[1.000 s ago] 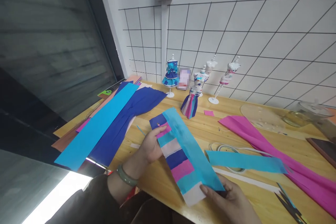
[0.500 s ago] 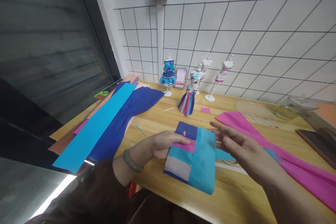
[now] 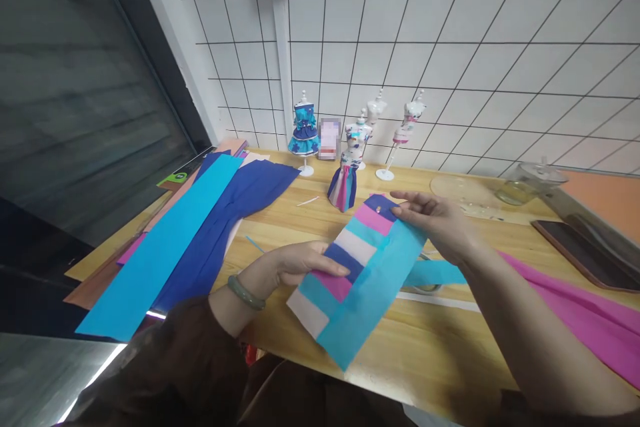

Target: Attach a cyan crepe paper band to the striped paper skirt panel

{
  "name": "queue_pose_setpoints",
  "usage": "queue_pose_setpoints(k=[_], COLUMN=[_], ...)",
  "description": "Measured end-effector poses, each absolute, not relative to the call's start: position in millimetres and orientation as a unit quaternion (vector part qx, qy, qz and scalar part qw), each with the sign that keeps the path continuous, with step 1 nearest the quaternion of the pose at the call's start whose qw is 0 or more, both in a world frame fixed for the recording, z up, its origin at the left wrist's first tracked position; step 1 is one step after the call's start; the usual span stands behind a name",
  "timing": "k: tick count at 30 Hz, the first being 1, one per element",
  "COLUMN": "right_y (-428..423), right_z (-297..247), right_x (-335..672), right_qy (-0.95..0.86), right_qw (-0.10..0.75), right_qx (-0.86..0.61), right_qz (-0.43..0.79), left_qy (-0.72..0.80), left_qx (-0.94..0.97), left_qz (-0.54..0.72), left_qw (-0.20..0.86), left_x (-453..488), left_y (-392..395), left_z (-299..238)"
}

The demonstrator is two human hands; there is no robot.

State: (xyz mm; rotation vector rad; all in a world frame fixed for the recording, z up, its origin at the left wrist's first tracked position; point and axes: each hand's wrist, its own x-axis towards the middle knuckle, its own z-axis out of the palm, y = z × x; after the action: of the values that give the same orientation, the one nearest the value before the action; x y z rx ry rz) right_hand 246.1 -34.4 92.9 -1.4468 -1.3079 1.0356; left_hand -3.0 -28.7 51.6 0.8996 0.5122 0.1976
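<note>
A striped patchwork piece [image 3: 385, 290] of paper or thin cloth tilts above the front of the table. Blue, pink, light-blue and pale patches run down one side of it, and a wide light-blue band forms the other. My left hand [image 3: 307, 263], with a bangle on its wrist, grips the piece's left edge, thumb on top. At the far upper corner my right hand [image 3: 440, 220] pinches the dark-blue patch between thumb and fingers. A small shiny bit [image 3: 379, 209] sits on that patch. Beneath and to the right lie a light-blue strip [image 3: 440, 273] and a partly hidden ring-shaped thing [image 3: 425, 289].
Several small dress forms stand at the back, one in a blue dress [image 3: 304, 130], another in a striped skirt [image 3: 344, 187]. Blue sheets [image 3: 165, 240] lie left. Pink material [image 3: 565, 300], a dark tablet-like slab [image 3: 585, 253] and a glass pot [image 3: 530, 183] are at right.
The patchwork piece has been unfolded to a longer shape and turned slantwise. My right hand, apart from it before, now pinches its upper corner. The view has shifted slightly right.
</note>
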Motion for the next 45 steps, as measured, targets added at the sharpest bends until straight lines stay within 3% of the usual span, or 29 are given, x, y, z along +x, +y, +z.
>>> queue_pose_setpoints(k=[9, 19, 26, 35, 40, 45], right_y=[-6.5, 16.4, 23.4, 1.9, -14.1, -16.2], right_z=[40.2, -12.1, -32.7, -12.8, -14.2, -21.2], right_x=[279.8, 273.2, 274.4, 246.6, 207.6, 202.5], right_qy=[-0.534, -0.601, -0.661, -0.725, -0.842, -0.859], right_qw=[0.444, 0.397, 0.343, 0.299, 0.220, 0.182], right_qx=[-0.624, -0.626, -0.632, -0.617, -0.488, -0.477], right_qz=[0.358, 0.301, 0.215, 0.061, 0.059, 0.040], left_qy=[0.333, 0.444, 0.467, 0.498, 0.500, 0.482], left_qx=[0.559, 0.528, 0.573, 0.627, 0.623, 0.616], left_qz=[0.144, 0.409, 0.407, 0.388, 0.392, 0.380], left_qw=[0.746, 0.597, 0.537, 0.457, 0.457, 0.494], left_x=[-44.3, -51.7, -54.5, -56.3, -56.8, -57.7], left_y=[20.4, 48.9, 54.4, 50.0, 46.1, 47.3], left_z=[21.9, -8.1, -24.7, -25.1, -20.3, -22.0])
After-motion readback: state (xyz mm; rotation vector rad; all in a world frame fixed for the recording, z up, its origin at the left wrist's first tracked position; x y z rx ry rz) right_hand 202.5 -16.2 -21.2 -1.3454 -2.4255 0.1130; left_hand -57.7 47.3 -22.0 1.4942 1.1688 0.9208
